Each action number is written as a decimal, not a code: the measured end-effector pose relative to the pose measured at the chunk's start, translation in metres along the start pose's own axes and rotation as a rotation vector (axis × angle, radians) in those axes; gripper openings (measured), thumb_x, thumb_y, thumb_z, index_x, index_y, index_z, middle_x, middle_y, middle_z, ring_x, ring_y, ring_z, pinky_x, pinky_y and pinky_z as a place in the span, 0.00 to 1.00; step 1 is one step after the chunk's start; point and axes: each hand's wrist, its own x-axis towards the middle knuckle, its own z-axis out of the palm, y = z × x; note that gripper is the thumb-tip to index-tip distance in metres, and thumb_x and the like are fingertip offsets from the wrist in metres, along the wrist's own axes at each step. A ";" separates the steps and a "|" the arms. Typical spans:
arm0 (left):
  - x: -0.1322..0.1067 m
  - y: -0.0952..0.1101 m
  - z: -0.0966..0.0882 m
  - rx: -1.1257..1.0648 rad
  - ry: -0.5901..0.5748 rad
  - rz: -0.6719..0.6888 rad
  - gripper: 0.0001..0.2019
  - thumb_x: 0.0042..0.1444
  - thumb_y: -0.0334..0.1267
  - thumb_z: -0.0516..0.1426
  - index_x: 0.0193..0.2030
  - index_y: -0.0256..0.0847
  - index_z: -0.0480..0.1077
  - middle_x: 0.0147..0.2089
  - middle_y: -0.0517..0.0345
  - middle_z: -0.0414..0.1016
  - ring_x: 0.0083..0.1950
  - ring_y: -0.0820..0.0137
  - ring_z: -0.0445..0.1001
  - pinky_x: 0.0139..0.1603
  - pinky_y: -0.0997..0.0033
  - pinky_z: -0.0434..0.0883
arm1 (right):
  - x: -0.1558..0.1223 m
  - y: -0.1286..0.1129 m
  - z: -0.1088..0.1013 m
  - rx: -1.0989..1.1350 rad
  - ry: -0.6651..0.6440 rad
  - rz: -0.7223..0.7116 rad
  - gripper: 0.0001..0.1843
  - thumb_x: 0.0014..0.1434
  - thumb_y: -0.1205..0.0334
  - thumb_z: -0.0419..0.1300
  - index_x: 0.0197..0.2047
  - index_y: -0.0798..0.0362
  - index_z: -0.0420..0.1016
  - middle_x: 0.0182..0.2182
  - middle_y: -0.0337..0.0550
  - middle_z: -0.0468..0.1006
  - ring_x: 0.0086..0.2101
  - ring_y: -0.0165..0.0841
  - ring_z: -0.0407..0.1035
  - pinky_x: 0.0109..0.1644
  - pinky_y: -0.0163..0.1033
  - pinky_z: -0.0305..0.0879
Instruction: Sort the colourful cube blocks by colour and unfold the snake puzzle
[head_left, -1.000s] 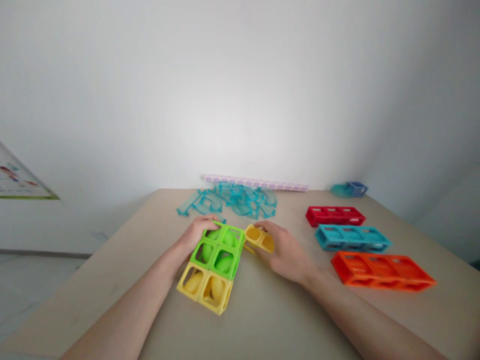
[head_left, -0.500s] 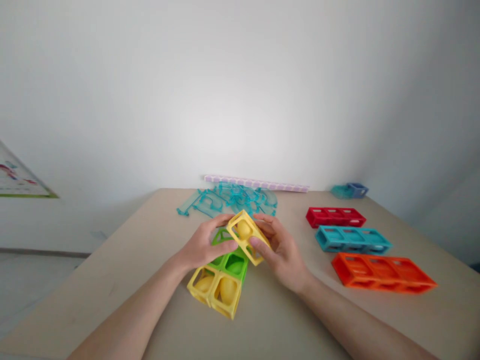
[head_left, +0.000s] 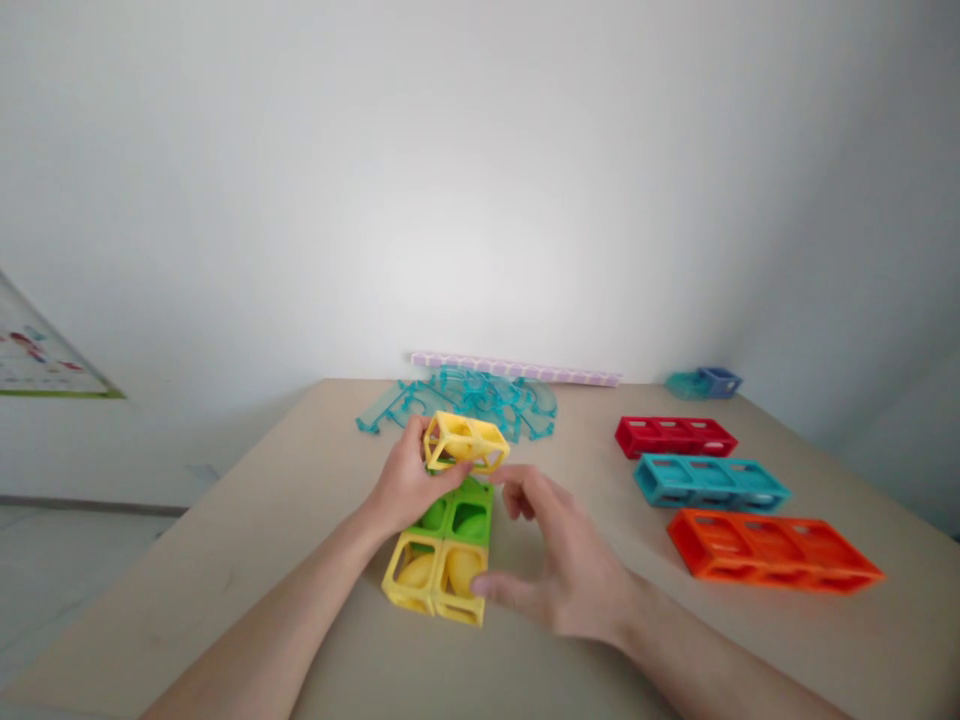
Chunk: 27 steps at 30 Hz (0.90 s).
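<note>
My left hand (head_left: pixel 411 487) grips a yellow open-sided toy block (head_left: pixel 491 440) of two joined cubes, thumb in front and fingers behind it. This block is raised over the far end of a joined pair of rows on the table. Two yellow cubes (head_left: pixel 437 603) form the near end, with rounded yellow pieces inside. Behind them sit green cubes (head_left: pixel 471 497), partly covered by my left hand. My right hand (head_left: pixel 566 560) is open, thumb and fingers apart. Its thumb tip is at the right side of the near yellow cube; whether it touches, I cannot tell.
On the right lie a red (head_left: pixel 675 437), a teal (head_left: pixel 711 482) and an orange three-cube block (head_left: pixel 772 550). Clear teal plastic pieces (head_left: pixel 480 395) are heaped at the back, before a purple patterned strip (head_left: pixel 517 369). A blue cube (head_left: pixel 720 382) stands at the far right corner.
My right hand has let go of the raised yellow block and come down and nearer, opening. The block has turned level in my left hand and shifted slightly left.
</note>
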 end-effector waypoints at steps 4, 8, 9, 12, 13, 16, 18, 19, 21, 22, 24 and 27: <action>0.000 -0.003 0.001 0.001 -0.013 -0.010 0.23 0.45 0.44 0.66 0.44 0.42 0.62 0.40 0.58 0.73 0.41 0.66 0.74 0.41 0.70 0.68 | -0.001 -0.003 0.001 -0.047 -0.334 -0.074 0.39 0.45 0.45 0.69 0.57 0.50 0.63 0.47 0.48 0.72 0.45 0.43 0.68 0.51 0.45 0.64; 0.000 -0.003 0.002 0.013 -0.044 -0.008 0.23 0.45 0.45 0.66 0.44 0.42 0.61 0.39 0.58 0.73 0.40 0.66 0.74 0.41 0.69 0.69 | -0.001 0.000 0.004 -0.030 -0.356 -0.054 0.30 0.48 0.56 0.64 0.54 0.53 0.65 0.44 0.47 0.73 0.41 0.39 0.69 0.47 0.41 0.65; 0.000 -0.003 0.002 0.014 -0.048 -0.006 0.23 0.45 0.45 0.66 0.44 0.42 0.61 0.39 0.58 0.73 0.40 0.66 0.74 0.41 0.69 0.69 | -0.001 -0.001 0.005 -0.022 -0.345 -0.046 0.29 0.47 0.58 0.64 0.53 0.53 0.65 0.43 0.46 0.73 0.40 0.38 0.69 0.45 0.40 0.65; 0.000 -0.003 0.003 0.022 -0.058 0.000 0.23 0.46 0.45 0.66 0.44 0.41 0.61 0.40 0.58 0.73 0.40 0.66 0.74 0.41 0.69 0.69 | -0.002 -0.004 0.008 -0.021 -0.311 -0.013 0.27 0.43 0.62 0.63 0.48 0.52 0.66 0.40 0.43 0.73 0.36 0.36 0.68 0.41 0.38 0.65; 0.000 -0.003 0.003 0.024 -0.061 0.001 0.23 0.46 0.45 0.66 0.44 0.41 0.61 0.40 0.58 0.73 0.40 0.66 0.74 0.41 0.69 0.69 | -0.003 -0.005 0.009 -0.025 -0.304 -0.005 0.26 0.43 0.62 0.63 0.47 0.51 0.66 0.39 0.42 0.73 0.36 0.36 0.68 0.41 0.38 0.64; 0.000 -0.003 0.003 0.021 -0.067 -0.003 0.24 0.46 0.45 0.66 0.44 0.42 0.61 0.40 0.58 0.73 0.41 0.66 0.74 0.41 0.69 0.69 | -0.004 -0.009 0.012 -0.053 -0.290 0.025 0.26 0.46 0.54 0.64 0.48 0.50 0.65 0.40 0.44 0.73 0.38 0.38 0.68 0.43 0.40 0.63; 0.000 -0.003 0.003 0.019 -0.068 -0.005 0.23 0.45 0.45 0.66 0.44 0.42 0.61 0.40 0.58 0.73 0.41 0.66 0.74 0.41 0.69 0.69 | -0.004 -0.010 0.014 -0.075 -0.282 0.052 0.26 0.48 0.52 0.63 0.49 0.50 0.64 0.41 0.45 0.73 0.38 0.39 0.68 0.42 0.41 0.63; 0.000 -0.003 0.003 0.024 -0.069 -0.004 0.23 0.45 0.45 0.66 0.44 0.42 0.61 0.40 0.58 0.73 0.41 0.66 0.74 0.41 0.69 0.69 | -0.004 -0.010 0.014 -0.082 -0.281 0.063 0.25 0.48 0.54 0.62 0.48 0.51 0.64 0.40 0.45 0.72 0.38 0.39 0.68 0.42 0.41 0.63; 0.001 -0.003 0.002 0.040 -0.072 -0.001 0.23 0.45 0.45 0.66 0.44 0.42 0.61 0.40 0.58 0.73 0.41 0.66 0.74 0.42 0.69 0.69 | -0.003 -0.008 0.015 -0.084 -0.283 0.063 0.22 0.47 0.59 0.60 0.46 0.52 0.64 0.39 0.45 0.72 0.37 0.38 0.67 0.40 0.40 0.63; 0.001 -0.003 0.002 0.051 -0.072 0.002 0.23 0.46 0.45 0.66 0.44 0.42 0.61 0.41 0.58 0.73 0.41 0.66 0.74 0.42 0.69 0.69 | -0.002 -0.007 0.014 -0.079 -0.285 0.056 0.21 0.46 0.61 0.60 0.46 0.52 0.64 0.38 0.45 0.72 0.36 0.38 0.67 0.40 0.40 0.63; 0.001 -0.003 0.001 0.067 -0.074 0.010 0.23 0.46 0.45 0.66 0.44 0.42 0.61 0.40 0.58 0.73 0.41 0.66 0.73 0.42 0.69 0.69 | -0.001 -0.006 0.011 -0.050 -0.294 0.032 0.22 0.45 0.63 0.59 0.46 0.52 0.64 0.38 0.44 0.72 0.35 0.37 0.66 0.39 0.39 0.63; 0.002 -0.003 0.000 0.066 -0.081 0.024 0.23 0.46 0.45 0.66 0.44 0.42 0.62 0.40 0.58 0.73 0.41 0.66 0.73 0.41 0.69 0.68 | -0.002 -0.004 0.006 0.046 -0.319 -0.016 0.24 0.44 0.67 0.57 0.48 0.52 0.65 0.39 0.44 0.73 0.34 0.35 0.67 0.37 0.37 0.63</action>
